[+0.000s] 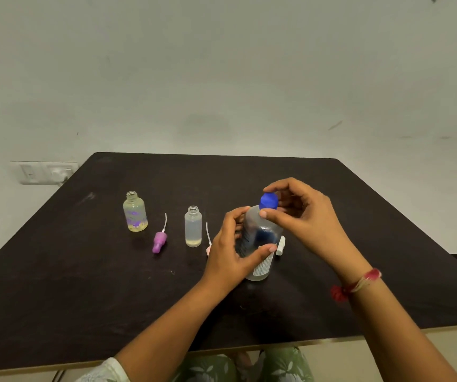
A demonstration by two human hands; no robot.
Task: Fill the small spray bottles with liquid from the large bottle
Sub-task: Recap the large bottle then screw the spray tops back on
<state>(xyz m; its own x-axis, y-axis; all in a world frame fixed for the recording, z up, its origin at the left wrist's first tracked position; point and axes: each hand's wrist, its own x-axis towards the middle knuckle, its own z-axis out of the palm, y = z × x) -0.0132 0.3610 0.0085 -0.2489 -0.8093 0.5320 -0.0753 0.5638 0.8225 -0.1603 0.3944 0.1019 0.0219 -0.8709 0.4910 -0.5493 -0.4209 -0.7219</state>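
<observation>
The large bottle [261,232] is held just right of the middle of the dark table [56,271], its base on the tabletop. Its long axis is close to vertical, with the top leaned slightly to the right, and the blue cap [268,201] is pointed upward. The clear body is gripped by the left hand [232,252], the thumb laid across the front and the fingers curled round the far side. The cap is pinched from the right by the right hand [301,213], thumb in front and curled fingers above and behind.

Two small spray bottles are stood upright and uncapped to the left, mouths upward: a clear one [135,213] with yellowish liquid, and a frosted one [193,227] with a little liquid at the bottom. A purple spray head [159,241] is laid between them, its tube pointed away. A pink spray head [208,248] is mostly hidden behind the left hand. A white piece [280,245] is seen just beside the large bottle, on its right.
</observation>
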